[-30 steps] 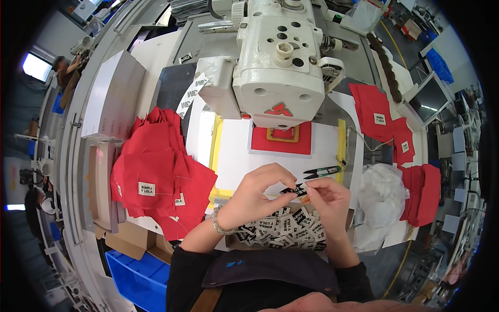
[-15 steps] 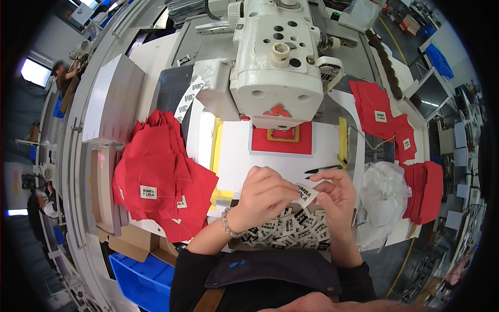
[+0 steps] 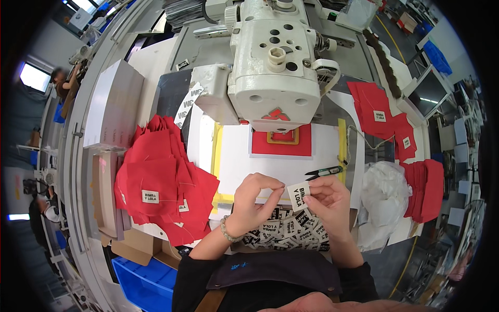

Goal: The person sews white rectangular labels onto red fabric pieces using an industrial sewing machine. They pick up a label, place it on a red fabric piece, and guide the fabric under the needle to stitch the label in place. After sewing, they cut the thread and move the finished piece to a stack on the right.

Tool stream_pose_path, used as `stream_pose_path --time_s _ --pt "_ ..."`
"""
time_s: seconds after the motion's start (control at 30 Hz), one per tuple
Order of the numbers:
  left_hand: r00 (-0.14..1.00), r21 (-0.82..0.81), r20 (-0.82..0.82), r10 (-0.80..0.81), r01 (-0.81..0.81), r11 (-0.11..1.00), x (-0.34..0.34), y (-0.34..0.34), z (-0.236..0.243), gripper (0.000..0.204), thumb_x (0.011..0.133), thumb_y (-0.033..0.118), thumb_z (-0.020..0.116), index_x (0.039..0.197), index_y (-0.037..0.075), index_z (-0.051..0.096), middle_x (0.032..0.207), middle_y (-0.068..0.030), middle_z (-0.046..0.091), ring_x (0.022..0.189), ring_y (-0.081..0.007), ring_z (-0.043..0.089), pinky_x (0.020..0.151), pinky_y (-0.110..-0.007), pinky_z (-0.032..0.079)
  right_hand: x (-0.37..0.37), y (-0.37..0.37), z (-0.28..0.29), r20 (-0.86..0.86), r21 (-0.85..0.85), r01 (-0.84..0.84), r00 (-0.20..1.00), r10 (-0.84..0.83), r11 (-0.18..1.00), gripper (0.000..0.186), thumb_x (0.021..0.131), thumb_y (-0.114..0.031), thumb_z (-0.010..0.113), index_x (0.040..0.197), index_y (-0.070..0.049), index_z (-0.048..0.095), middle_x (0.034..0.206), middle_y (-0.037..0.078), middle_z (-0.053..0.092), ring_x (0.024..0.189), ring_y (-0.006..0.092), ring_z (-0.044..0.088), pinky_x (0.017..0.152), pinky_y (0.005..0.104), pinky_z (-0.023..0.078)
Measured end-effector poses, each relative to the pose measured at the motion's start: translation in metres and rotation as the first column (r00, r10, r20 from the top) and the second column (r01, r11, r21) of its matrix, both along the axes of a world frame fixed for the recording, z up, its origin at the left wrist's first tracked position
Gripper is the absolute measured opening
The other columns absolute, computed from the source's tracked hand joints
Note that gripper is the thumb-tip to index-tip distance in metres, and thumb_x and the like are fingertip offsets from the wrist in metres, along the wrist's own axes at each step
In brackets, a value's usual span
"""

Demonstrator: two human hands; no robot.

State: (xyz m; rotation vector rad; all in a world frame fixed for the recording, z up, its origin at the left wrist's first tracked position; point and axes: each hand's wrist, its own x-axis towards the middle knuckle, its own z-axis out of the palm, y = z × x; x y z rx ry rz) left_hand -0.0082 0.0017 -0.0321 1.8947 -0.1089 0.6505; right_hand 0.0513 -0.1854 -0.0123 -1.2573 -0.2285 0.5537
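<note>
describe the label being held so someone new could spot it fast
Start at the white sewing machine and come down past the red square to both hands. The label is the small white tag pinched between them, raised above the pile of labels.

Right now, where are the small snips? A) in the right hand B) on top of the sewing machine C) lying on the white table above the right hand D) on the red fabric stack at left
C: the snips lie on the white table, just above the right hand, which pinches a small white label together with the left hand.
</note>
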Motion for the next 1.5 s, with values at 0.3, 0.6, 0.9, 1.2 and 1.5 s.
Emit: stream_pose_path --time_s 0.3,0.6,0.9,1.2,1.5 --pt "0.913 -0.473 -0.290 -0.286 0.123 0.872 -0.004 -0.001 -0.003 0.007 0.085 0.003 0.068 0.082 -0.001 0.064 0.080 -0.0054 0.066 0.076 -0.0110 0.057 0.073 -0.025 0.045 -0.006 0.004 0.007 -0.010 -0.099 0.042 0.999 -0.043 0.994 0.036 0.086 0.008 0.063 0.119 0.001 0.051 0.092 0.016 0.070 0.082 0.0136 0.067 0.071 0.0231 0.053" --pt "0.925 -0.597 -0.258 -0.279 0.074 0.799 -0.002 -0.005 -0.004 0.004 0.083 0.002 0.069 0.084 -0.002 0.069 0.078 -0.0053 0.066 0.073 -0.0103 0.054 0.069 -0.025 0.043 -0.005 0.005 0.005 -0.046 -0.050 0.011 0.999 -0.014 0.999 0.036 0.088 0.007 0.061 0.122 0.001 0.050 0.093 0.017 0.071 0.081 0.0135 0.067 0.069 0.0233 0.053" --pt "0.962 -0.591 -0.183 -0.203 0.057 0.804 0.003 -0.014 0.000 0.008 0.079 -0.004 0.072 0.085 -0.003 0.068 0.080 -0.0062 0.065 0.075 -0.0110 0.056 0.072 -0.025 0.044 -0.011 0.009 -0.002 0.111 -0.118 0.045 0.993 -0.031 0.992 0.034 0.085 0.008 0.064 0.118 0.002 0.056 0.085 0.009 0.070 0.081 0.0098 0.065 0.076 0.0230 0.053" --pt "0.965 -0.597 -0.203 -0.168 0.014 0.802 0.001 -0.020 0.001 0.010 0.077 -0.006 0.074 0.086 -0.002 0.069 0.080 -0.0068 0.065 0.075 -0.0112 0.058 0.071 -0.025 0.045 -0.010 0.009 -0.002 0.170 -0.065 0.100 0.982 -0.088 0.993 0.024 0.084 0.007 0.067 0.107 0.004 0.062 0.096 0.008 0.067 0.086 0.0109 0.065 0.076 0.0231 0.053" --pt "0.969 -0.615 -0.167 -0.184 0.044 0.787 0.000 -0.022 0.001 0.010 0.077 -0.005 0.072 0.086 -0.001 0.069 0.079 -0.0051 0.063 0.075 -0.0114 0.055 0.072 -0.025 0.044 -0.010 0.012 -0.002 0.341 -0.119 0.157 0.934 -0.108 0.980 0.015 0.083 0.006 0.069 0.097 0.003 0.067 0.094 0.008 0.069 0.086 0.0108 0.065 0.077 0.0229 0.052"
